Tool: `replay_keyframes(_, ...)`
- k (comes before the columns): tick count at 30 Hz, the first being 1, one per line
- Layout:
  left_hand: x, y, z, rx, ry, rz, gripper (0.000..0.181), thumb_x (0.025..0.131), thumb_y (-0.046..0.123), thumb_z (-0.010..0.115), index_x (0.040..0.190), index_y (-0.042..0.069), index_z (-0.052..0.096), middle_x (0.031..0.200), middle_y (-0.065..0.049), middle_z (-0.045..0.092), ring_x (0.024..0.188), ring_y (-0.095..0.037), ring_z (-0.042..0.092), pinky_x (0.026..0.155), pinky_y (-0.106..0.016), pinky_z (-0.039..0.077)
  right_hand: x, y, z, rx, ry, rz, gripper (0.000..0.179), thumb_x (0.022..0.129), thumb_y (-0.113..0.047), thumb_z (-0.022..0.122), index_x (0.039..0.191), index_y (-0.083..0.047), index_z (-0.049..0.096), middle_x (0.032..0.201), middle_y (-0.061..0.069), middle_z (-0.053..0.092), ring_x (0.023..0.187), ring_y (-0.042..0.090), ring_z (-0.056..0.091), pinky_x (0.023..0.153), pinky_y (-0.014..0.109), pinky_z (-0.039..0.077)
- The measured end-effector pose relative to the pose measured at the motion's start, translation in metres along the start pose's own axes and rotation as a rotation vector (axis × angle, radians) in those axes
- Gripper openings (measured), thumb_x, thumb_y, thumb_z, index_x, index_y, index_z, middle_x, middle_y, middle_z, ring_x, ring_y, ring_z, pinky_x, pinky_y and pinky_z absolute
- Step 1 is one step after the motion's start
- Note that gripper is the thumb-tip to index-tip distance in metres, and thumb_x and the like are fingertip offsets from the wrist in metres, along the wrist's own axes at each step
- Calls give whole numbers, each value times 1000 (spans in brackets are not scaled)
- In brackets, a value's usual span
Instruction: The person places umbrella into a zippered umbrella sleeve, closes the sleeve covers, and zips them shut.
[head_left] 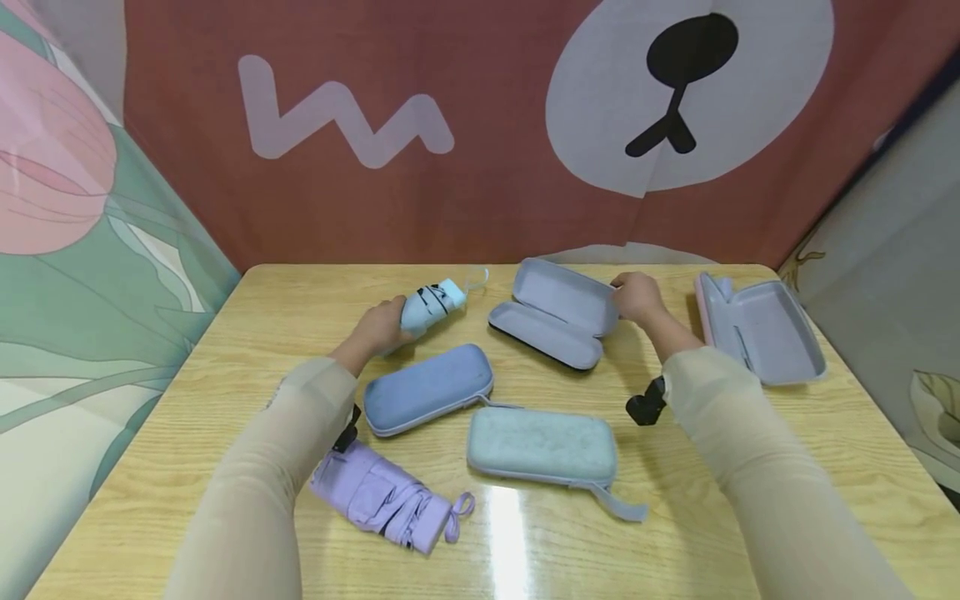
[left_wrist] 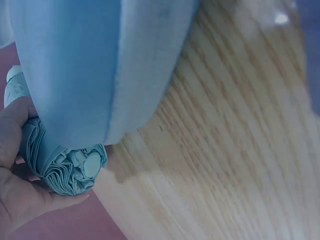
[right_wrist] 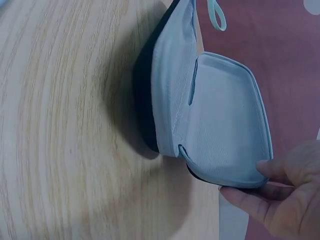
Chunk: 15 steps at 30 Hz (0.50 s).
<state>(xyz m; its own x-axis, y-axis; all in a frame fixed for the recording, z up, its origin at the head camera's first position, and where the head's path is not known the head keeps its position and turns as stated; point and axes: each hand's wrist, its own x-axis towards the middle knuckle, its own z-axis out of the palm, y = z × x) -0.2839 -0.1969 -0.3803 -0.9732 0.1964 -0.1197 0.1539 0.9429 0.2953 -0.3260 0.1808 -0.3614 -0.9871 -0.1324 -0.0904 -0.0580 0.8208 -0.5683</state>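
Observation:
My left hand [head_left: 381,327] grips a folded light-blue umbrella [head_left: 429,308] near the back of the table. In the left wrist view, the fingers and thumb curl round the umbrella [left_wrist: 62,167], whose pleated end faces the camera. To its right, a zip case [head_left: 566,298] lies open, showing a grey lining and a dark outer shell. My right hand [head_left: 637,297] pinches the raised lid at its right end. The right wrist view shows the thumb inside the lid [right_wrist: 225,115] and fingers behind it. Nothing is visible inside this case.
A closed blue case [head_left: 429,390] and a closed pale-green case [head_left: 542,446] lie in front. A folded purple umbrella [head_left: 382,498] lies at the front left, below my left sleeve. Another open case [head_left: 780,333] stands at the right, beyond my right forearm. A curtain [head_left: 495,208] hangs behind the table.

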Motion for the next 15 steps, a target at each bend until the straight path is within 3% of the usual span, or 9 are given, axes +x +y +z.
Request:
replay_keyframes(8,0,7,2,-10,13,100,63,78,15,62,128,-4,30,113,-25,46,97,-36,47,81,-44,39,1,-8,4,-5,33,-60,31,88,-4,43,114,12,47,107,30,48,93,38,49,73,40,45)
replay_keyframes(15,6,16,4,5,-17,168,62,77,14,62,128,-2,31,116,-22,46,100,-34,47,82,-43,37,0,-14,9,70,57,-71,30,88,-5,45,114,10,47,109,29,48,93,37,50,70,39,46)
